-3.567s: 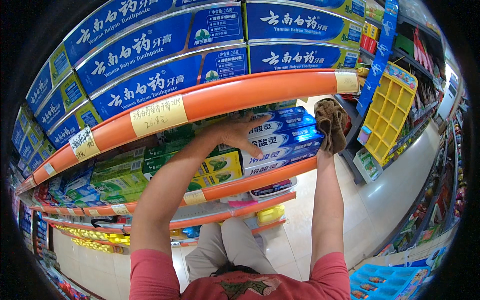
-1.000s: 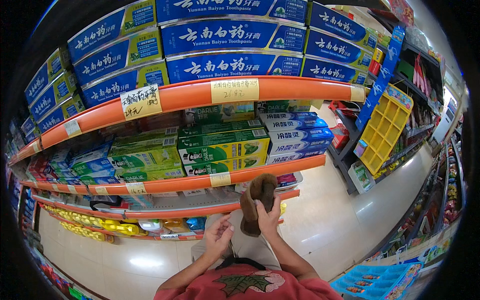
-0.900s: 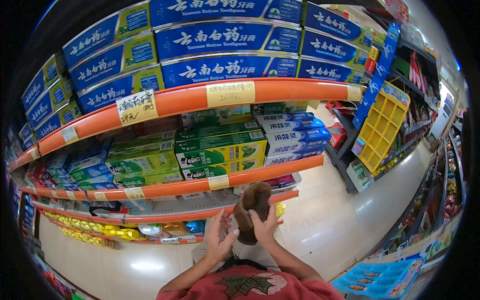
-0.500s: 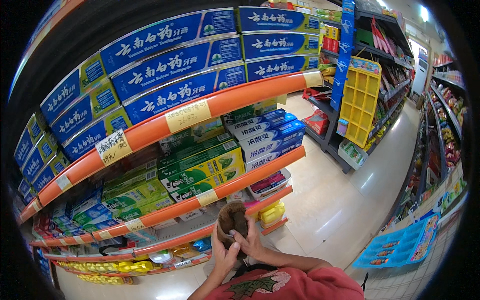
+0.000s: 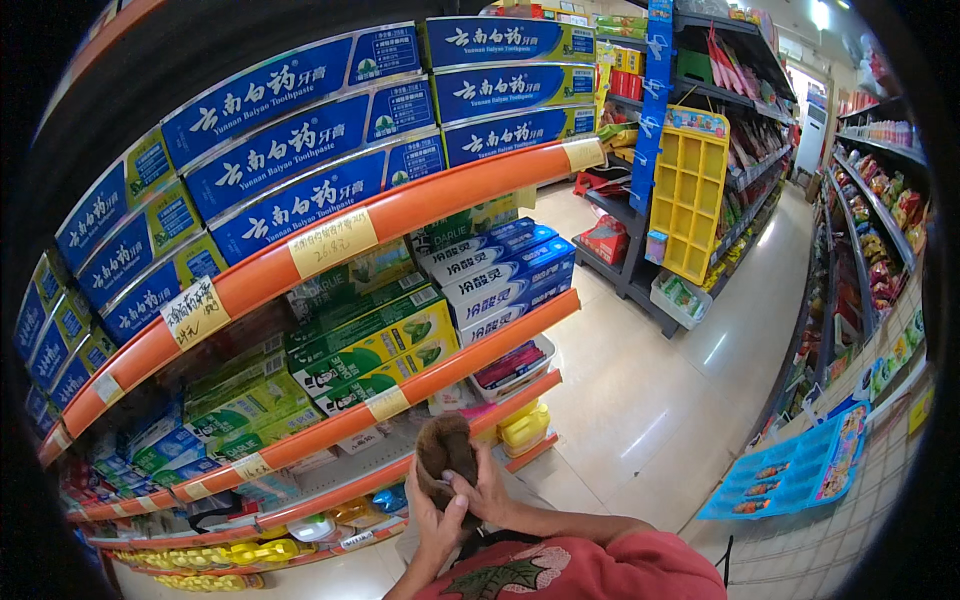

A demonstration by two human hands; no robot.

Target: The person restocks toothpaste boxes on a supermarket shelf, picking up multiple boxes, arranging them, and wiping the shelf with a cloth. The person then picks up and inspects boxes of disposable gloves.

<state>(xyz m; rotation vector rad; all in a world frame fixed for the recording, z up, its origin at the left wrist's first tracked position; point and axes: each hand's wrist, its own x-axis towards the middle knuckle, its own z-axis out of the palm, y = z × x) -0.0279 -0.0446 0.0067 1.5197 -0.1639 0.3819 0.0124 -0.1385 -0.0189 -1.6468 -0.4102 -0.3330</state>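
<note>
Both my hands are closed around a folded brown cloth (image 5: 441, 441) with a fuzzy surface, held low in front of the shelves. My left hand (image 5: 432, 517) grips its near left edge, thumb pointing up along it. On the other side my right hand (image 5: 487, 493) wraps the cloth, its thumb lying over it near the left thumb. The hands are close together. Part of the cloth is hidden behind the fingers. Nearest to it is the curved end of a shelf with an orange edge strip (image 5: 520, 393).
Stacked blue toothpaste boxes (image 5: 318, 138) fill the upper shelf. Green and yellow boxes (image 5: 375, 358) and white-and-blue boxes (image 5: 505, 275) stand below. Yellow bottles (image 5: 524, 430) are lower. A yellow compartment rack (image 5: 688, 190) hangs across the aisle; a blue tray (image 5: 790, 470) is at right.
The shelves and aisle have shifted a little to the left in the view. Both hands stay on the brown cloth, which has moved slightly left and down with them.
</note>
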